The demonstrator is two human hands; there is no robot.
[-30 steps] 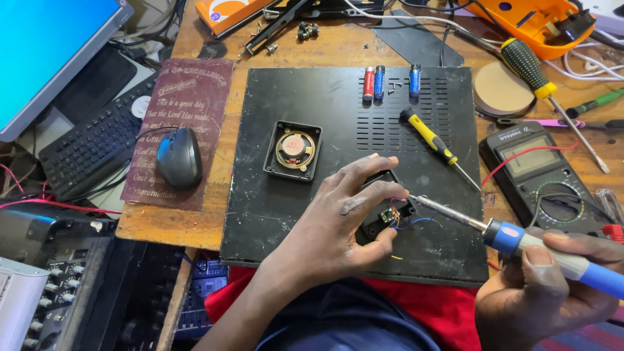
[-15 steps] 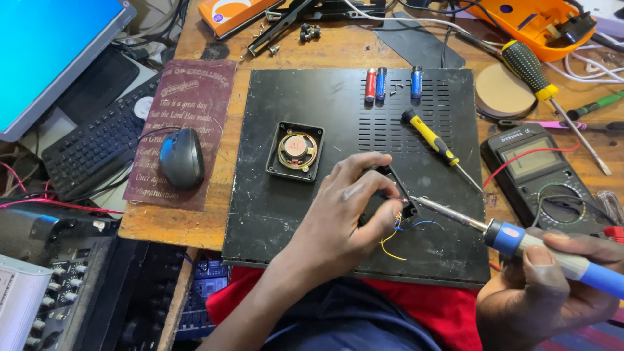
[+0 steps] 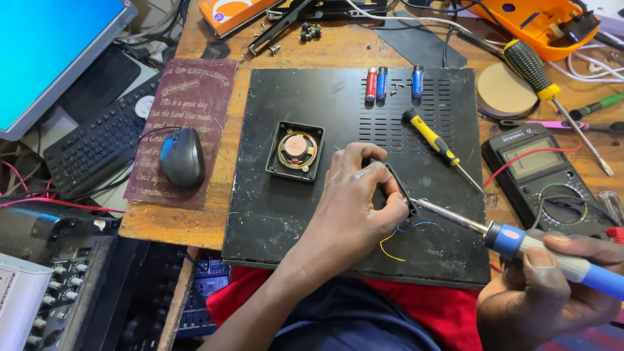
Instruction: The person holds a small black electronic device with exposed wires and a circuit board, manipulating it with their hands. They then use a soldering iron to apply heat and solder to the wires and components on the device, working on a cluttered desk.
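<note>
Gripping the small black part (image 3: 394, 195), the left hand (image 3: 354, 208) meets the soldering iron (image 3: 520, 242), clasped by the right hand (image 3: 552, 292), slanting up-left toward it.

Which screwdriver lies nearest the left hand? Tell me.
The small yellow-handled screwdriver on the black panel, just right of the left hand. The bigger green-and-black screwdriver lies farther off, on the wooden table near the round disc.

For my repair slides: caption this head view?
Left hand steadies a small part; right hand touches a soldering iron to it.
</note>
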